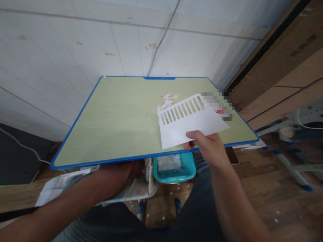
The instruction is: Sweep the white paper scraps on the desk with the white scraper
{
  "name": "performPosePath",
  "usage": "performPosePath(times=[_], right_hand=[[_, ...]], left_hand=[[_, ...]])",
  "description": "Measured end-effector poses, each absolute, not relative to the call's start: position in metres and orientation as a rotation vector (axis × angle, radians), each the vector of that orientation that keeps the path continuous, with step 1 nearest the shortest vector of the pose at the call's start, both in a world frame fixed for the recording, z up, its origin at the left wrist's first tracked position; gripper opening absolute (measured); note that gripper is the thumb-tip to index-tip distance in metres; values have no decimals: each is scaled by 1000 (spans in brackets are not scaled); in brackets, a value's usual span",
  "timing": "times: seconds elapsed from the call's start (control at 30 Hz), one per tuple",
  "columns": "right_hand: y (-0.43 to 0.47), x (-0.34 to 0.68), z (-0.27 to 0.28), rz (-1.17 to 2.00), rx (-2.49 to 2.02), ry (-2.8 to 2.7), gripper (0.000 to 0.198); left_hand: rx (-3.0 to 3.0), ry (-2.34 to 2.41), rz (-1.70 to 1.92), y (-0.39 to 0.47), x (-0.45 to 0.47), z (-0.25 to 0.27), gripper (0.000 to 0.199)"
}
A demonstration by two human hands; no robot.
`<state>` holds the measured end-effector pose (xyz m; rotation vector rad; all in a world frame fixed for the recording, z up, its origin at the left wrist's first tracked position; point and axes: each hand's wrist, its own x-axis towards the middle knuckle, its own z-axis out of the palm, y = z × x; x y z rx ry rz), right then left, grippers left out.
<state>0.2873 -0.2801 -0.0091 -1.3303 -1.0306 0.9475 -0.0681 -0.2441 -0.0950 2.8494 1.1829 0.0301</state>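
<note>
My right hand (208, 145) grips the lower edge of a white sheet (186, 126), thumb on top and fingers curled beneath. A row of rounded slots runs along the sheet's far side. The sheet is held over the near right part of the greenish tabletop (108, 114) with a blue rim. Just past its far left corner lies a small heap of white paper scraps (168, 99). My left hand (136, 166) reaches under the table's front edge; its fingers are hidden. Right of it, below the tabletop, sits a turquoise basket (174, 179) with white scraps inside.
A panelled white wall (75, 50) with a grey cable stands behind the table. Large cardboard boxes (285, 64) rise at the right. White bits lie on the wooden floor (161, 208). A blurred-out patch covers something at the table's right side.
</note>
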Motion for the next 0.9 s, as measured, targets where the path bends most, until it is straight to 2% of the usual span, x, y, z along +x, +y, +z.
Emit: performPosePath(times=[0.23,0.37,0.47,0.57,0.8,0.9], right_hand=[[-277,286,-6,987,-1302,-1023,18],[-276,286,-6,1009,-1317,-998,16],[-276,287,-6,1023,-1323,-991,17],[-275,287,-8,1035,-1315,-985,18],[-274,286,-7,1039,-1302,-972,20],[-272,286,-7,1043,-1272,-927,22]], left_hand=[[2836,1225,-12,-237,-64,-99,46],[2715,1198,-82,-241,-62,-78,52],[2563,1189,-259,-244,-59,-60,47],[2414,1170,-384,-245,-58,-48,50],[2398,1286,-332,-255,-54,-12,39],[2355,1314,-191,-263,-47,1,37]])
